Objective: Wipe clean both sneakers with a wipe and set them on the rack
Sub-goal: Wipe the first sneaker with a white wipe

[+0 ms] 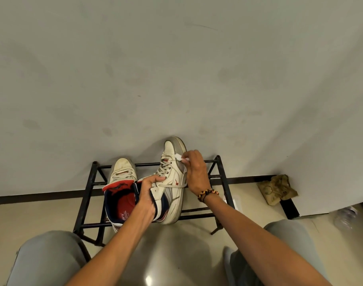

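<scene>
Knees in grey trousers frame the view, and beyond them the left hand [148, 194] curls round the collar of the right sneaker [172, 182], holding it tipped on its side above the black rack [221, 178], beside the other sneaker [119, 190] resting there. Farther on, the right hand [195, 172], fingers bent, pinches a small white wipe [179, 156] against the grubby sole edge near the toe. Judging by looks, the shoe is light and stiff-soled with a soft upper, so the padded collar seems the surest hold.
</scene>
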